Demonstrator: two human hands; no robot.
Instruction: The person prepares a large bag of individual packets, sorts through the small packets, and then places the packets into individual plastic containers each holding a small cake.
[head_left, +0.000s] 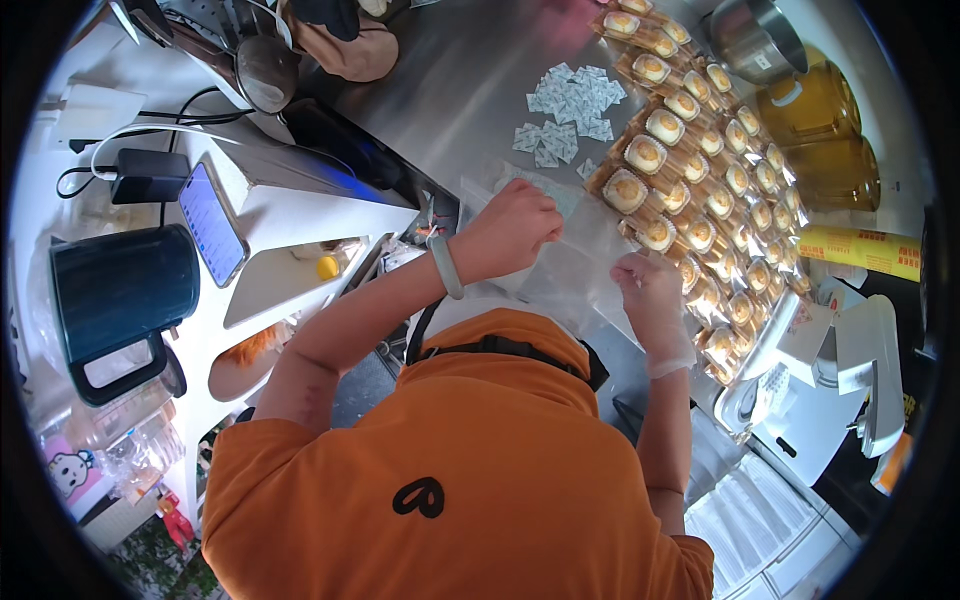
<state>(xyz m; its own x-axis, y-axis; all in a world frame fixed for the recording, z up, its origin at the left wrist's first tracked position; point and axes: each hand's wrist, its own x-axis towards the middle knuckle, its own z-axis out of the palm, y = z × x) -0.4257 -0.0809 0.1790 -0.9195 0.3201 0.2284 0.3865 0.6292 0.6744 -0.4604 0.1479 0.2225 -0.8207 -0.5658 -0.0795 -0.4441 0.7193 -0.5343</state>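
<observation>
My bare left hand (514, 225), with a pale bangle at its wrist, is over clear plastic bags (559, 259) at the counter's near edge; its fingers are curled, and what lies in them is hidden. To the right, my right hand (651, 292) wears a clear glove, its fingertips drawn together beside the bags. Whether it pinches anything is unclear. Small white packets (574, 97) lie in piles on the metal counter (465, 90) beyond the left hand. Many round pastries in paper cups (645, 154), under clear wrapping, stand in rows at the right.
Left: a phone (214, 223) and a dark jug (124, 277) by a white shelf unit. Far right: a metal bowl (757, 41), amber containers (825, 172), a yellow roll (862, 251) and a white appliance (874, 375). A ladle (266, 71) hangs at upper left.
</observation>
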